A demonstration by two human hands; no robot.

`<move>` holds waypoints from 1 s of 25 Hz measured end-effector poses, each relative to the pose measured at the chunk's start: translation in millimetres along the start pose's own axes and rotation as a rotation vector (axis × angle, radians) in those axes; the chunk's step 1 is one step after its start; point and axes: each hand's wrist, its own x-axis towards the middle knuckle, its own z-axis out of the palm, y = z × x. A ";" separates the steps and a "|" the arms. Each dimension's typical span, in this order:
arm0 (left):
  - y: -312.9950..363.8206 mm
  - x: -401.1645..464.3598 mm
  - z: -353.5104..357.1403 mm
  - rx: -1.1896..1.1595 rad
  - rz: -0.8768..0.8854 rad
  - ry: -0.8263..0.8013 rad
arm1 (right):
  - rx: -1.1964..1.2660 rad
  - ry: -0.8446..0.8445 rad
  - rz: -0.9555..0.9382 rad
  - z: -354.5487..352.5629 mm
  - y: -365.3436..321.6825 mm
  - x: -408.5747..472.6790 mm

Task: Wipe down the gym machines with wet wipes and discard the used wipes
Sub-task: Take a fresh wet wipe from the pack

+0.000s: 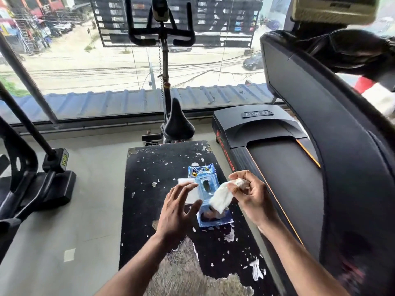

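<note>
The right hand [252, 199] pinches a white wipe [222, 197] between thumb and curled fingers, one end bunched at the fingertips and the rest hanging down and to the left over the lower half of the pack [208, 193]. The left hand [178, 208] hovers just left of the wipe with its fingers spread and straight, holding nothing; its fingertips lie over the pack's white lid [188, 190], which is flipped open to the left. Whether they touch the lid cannot be told. The pack is blue, lies flat with its dispensing hole uncovered, and sits near the middle of a worn black bench [154, 167] whose covering is chipped and peeling, with a large bare patch toward the near end. To the right, close beside the bench, runs a treadmill [277, 159] with a black belt, an orange edge stripe and a "FITNESS" badge on its front hood; its dark upright rises at the far right. Beyond the bench stands a bike [178, 122], saddle toward the viewer, handlebars against the window [85, 67]. At the left, a black machine base [42, 182] rests on the grey floor [89, 199].
</note>
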 end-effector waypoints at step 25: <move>151.4 -199.4 -58.9 -0.579 -0.496 -0.079 | -0.110 -0.530 0.015 -37.8 -6.0 -185.0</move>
